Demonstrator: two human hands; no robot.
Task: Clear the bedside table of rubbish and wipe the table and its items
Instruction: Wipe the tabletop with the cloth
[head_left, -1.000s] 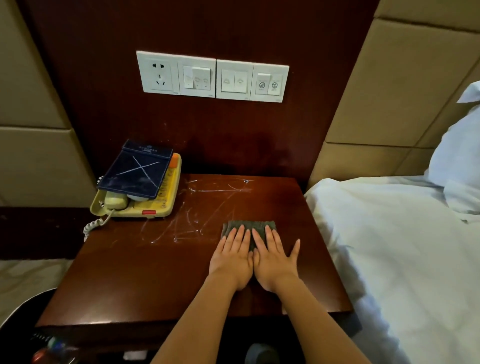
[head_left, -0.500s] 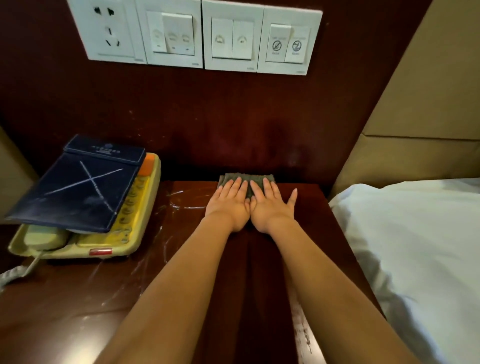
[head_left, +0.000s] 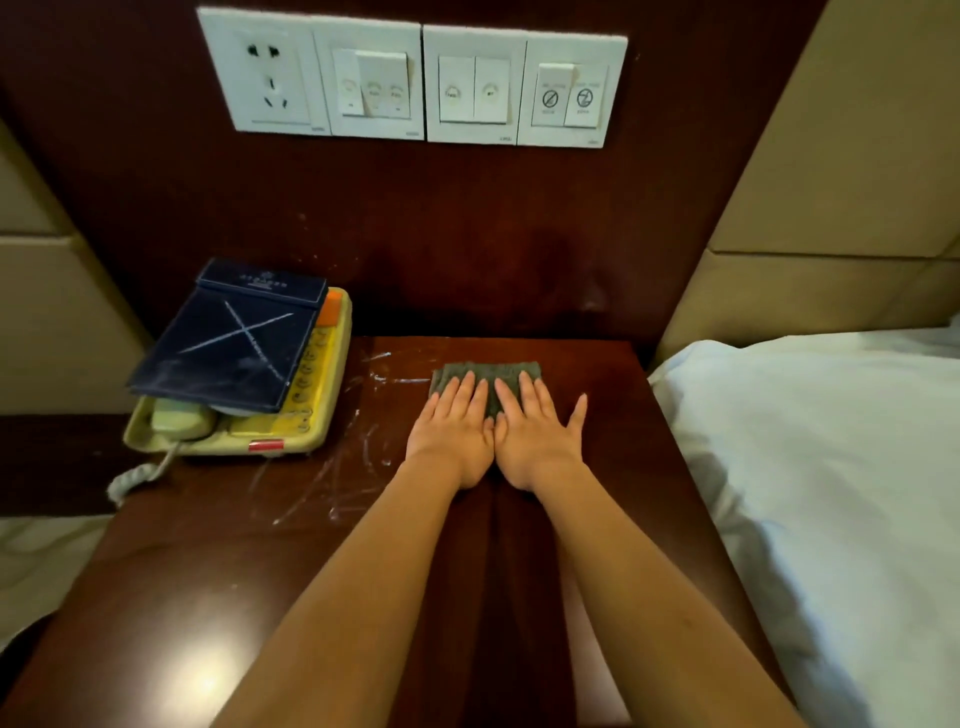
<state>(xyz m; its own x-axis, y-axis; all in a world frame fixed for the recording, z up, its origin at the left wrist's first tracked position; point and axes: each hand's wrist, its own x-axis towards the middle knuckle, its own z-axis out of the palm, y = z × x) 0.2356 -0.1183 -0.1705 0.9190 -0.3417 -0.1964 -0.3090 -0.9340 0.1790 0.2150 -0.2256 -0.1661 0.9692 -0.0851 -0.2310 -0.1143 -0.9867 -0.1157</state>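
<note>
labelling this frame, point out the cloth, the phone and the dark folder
cloth (head_left: 485, 370): head view, bare grey strip at its far edge
phone (head_left: 265, 429): head view, yellow base below the folder
dark folder (head_left: 234, 343): head view, middle of its cover

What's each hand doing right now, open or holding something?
Left hand: open, straight fingers pressing the grey cloth.
Right hand: open, straight fingers pressing the same cloth.

The phone, with a folder lying on it, fills the table's far left corner. The wall closes the far edge, just beyond the cloth. The bed runs along the right edge. Bare tabletop lies open across the near left, and between cloth and phone.
</note>
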